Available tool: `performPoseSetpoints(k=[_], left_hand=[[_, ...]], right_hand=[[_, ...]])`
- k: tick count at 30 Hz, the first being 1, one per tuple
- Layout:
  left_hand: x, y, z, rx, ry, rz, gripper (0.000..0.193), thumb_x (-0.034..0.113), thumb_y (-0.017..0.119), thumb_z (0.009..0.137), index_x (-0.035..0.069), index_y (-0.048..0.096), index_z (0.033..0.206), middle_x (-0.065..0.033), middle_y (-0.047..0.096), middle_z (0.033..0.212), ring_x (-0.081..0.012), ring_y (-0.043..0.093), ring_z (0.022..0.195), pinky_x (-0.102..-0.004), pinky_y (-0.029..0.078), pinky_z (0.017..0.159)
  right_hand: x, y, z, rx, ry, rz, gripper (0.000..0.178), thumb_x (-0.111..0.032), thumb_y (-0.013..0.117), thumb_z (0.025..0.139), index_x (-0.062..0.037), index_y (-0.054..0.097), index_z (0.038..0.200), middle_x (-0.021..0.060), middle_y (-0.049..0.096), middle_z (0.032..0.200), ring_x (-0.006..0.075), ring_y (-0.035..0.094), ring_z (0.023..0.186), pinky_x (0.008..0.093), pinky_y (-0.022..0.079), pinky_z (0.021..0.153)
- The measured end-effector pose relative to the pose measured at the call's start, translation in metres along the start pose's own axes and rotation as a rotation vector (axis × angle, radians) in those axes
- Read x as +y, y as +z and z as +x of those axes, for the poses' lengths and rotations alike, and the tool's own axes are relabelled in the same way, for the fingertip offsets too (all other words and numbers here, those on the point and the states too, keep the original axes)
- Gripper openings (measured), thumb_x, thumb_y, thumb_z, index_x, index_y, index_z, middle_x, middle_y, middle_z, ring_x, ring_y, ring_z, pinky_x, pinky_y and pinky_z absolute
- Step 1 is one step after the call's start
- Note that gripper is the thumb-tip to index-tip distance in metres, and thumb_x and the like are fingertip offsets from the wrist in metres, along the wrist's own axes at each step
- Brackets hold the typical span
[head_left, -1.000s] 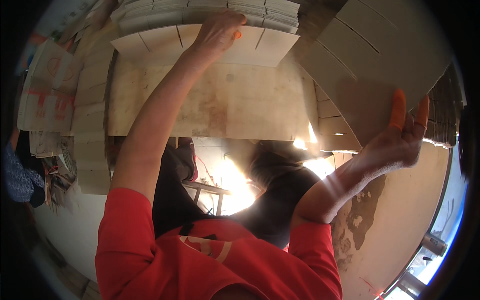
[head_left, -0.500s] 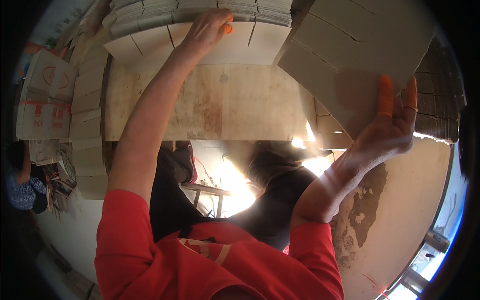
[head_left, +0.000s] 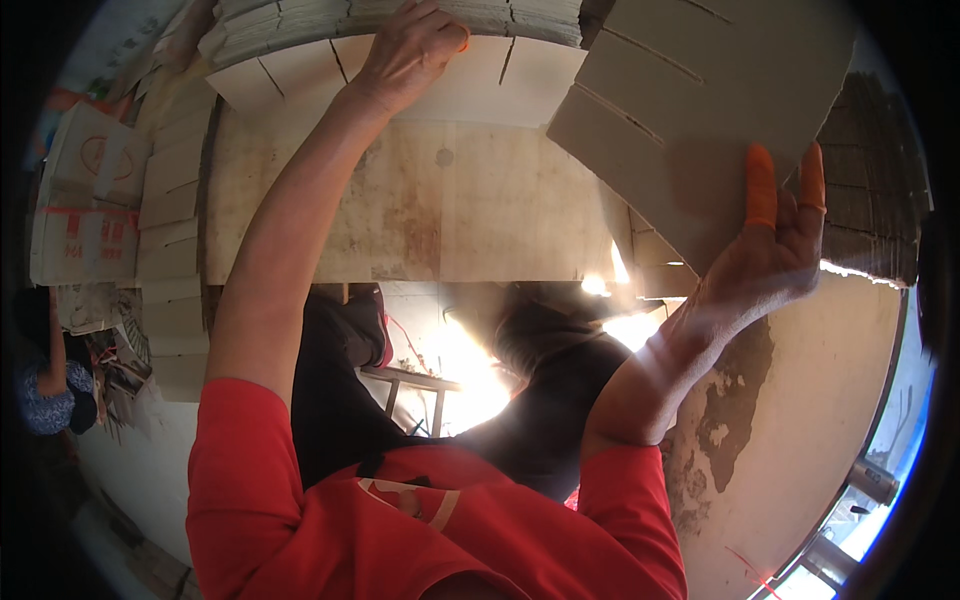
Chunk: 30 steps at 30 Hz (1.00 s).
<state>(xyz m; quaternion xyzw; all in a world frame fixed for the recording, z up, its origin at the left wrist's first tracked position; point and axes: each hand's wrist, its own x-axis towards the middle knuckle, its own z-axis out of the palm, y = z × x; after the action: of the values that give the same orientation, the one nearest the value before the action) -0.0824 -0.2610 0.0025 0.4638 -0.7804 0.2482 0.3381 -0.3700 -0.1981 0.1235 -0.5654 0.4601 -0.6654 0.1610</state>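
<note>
My right hand (head_left: 780, 225), with orange finger covers, grips the near corner of a grey cardboard sheet (head_left: 700, 110). The sheet is raised and tilted at the right, with several parallel slots cut into it. At the far side of the bench, my left hand (head_left: 412, 58) is closed, its fingers curled over the top edge of a slotted cardboard strip (head_left: 300, 80). That strip leans against a stack of similar slotted cardboard (head_left: 290, 28). The left fingertips are mostly hidden, so what they pinch cannot be made out.
A wooden board (head_left: 440, 200) forms the bench top before me. More slotted cardboard lies in a row (head_left: 172, 250) at the left and in a dark stack (head_left: 870, 180) at the right. A taped carton (head_left: 90, 200) stands far left, near another person (head_left: 50, 390).
My left hand has shifted slightly away from me, its fingers more hidden. My right hand and the cardboard sheet have drifted a little left and up.
</note>
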Motion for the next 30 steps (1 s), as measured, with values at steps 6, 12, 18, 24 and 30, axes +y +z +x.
performPoseSetpoints(k=[6, 12, 18, 24, 30], left_hand=[[0.003, -0.002, -0.008, -0.342, -0.411, -0.235, 0.010, 0.006, 0.066, 0.074, 0.001, 0.059, 0.078, -0.0118, 0.061, 0.070, -0.0282, 0.059, 0.065, -0.0395, 0.045, 0.060], [0.029, -0.022, 0.002, -0.534, -0.317, -0.166, 0.006, 0.004, 0.063, 0.072, 0.001, 0.062, 0.076, -0.0177, 0.058, 0.068, -0.0329, 0.058, 0.063, -0.0393, 0.046, 0.058], [0.067, -0.035, 0.001, -0.480, -0.170, -0.065, 0.002, 0.001, 0.058, 0.067, 0.002, 0.057, 0.068, -0.0134, 0.058, 0.067, -0.0289, 0.059, 0.069, -0.0388, 0.047, 0.057], [0.084, -0.042, -0.002, -0.477, -0.065, 0.019, 0.003, 0.001, 0.058, 0.065, 0.002, 0.055, 0.066, -0.0088, 0.058, 0.068, -0.0236, 0.057, 0.075, -0.0352, 0.050, 0.057], [0.091, -0.057, -0.003, -0.413, -0.035, 0.048, 0.004, 0.003, 0.060, 0.064, 0.002, 0.055, 0.065, -0.0086, 0.058, 0.067, -0.0231, 0.056, 0.073, -0.0347, 0.051, 0.057]], right_hand=[[-0.003, 0.007, -0.004, 0.007, 0.067, 0.029, 0.042, 0.006, 0.067, 0.079, 0.0012, 0.057, 0.120, 0.0055, 0.068, 0.082, 0.0062, 0.059, 0.072, 0.0180, 0.049, 0.070], [0.015, 0.002, -0.006, -0.109, -0.275, -0.201, 0.015, -0.003, 0.071, 0.079, 0.0029, 0.066, 0.092, 0.0114, 0.066, 0.108, 0.0071, 0.061, 0.071, 0.0187, 0.049, 0.062], [0.005, 0.010, -0.019, -0.121, -0.297, -0.353, 0.008, -0.006, 0.071, 0.079, 0.0005, 0.067, 0.079, 0.0108, 0.063, 0.115, 0.0037, 0.058, 0.064, 0.0172, 0.045, 0.053], [-0.007, 0.000, -0.025, -0.179, -0.262, -0.430, 0.017, -0.008, 0.070, 0.081, -0.0034, 0.068, 0.097, 0.0068, 0.065, 0.112, -0.0012, 0.053, 0.056, 0.0150, 0.042, 0.050], [-0.012, -0.003, -0.032, -0.224, -0.418, -0.463, 0.033, -0.010, 0.069, 0.082, -0.0048, 0.063, 0.114, 0.0063, 0.063, 0.116, -0.0013, 0.057, 0.067, 0.0150, 0.045, 0.057]])
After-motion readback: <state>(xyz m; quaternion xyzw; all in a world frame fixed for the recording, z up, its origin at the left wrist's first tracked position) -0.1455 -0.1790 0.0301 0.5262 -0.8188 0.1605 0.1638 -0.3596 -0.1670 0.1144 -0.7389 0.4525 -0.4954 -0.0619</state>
